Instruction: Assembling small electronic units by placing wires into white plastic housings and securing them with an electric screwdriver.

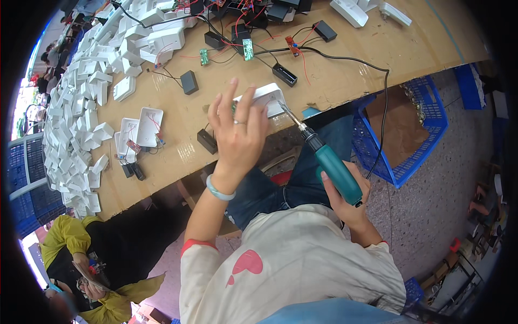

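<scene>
My right hand [348, 197] grips a green electric screwdriver [337, 171], its bit pointing up and left into a white plastic housing [268, 96] at the table's edge. Whether the tip touches a screw is too small to tell. My left hand [237, 127] hovers over the housing's left end with fingers spread, hiding that part; a bit of green circuit board [234, 106] shows between the fingers. Beside the left wrist lies a black battery box [206, 141] with thin wires.
White housings [78, 116] lie heaped along the table's left. Wired black boxes [189, 82] and green circuit boards [247, 49] are scattered beyond my hands. A black cable [345, 58] crosses the table and hangs at right, by a blue crate [402, 175]. Another person [108, 259] sits lower left.
</scene>
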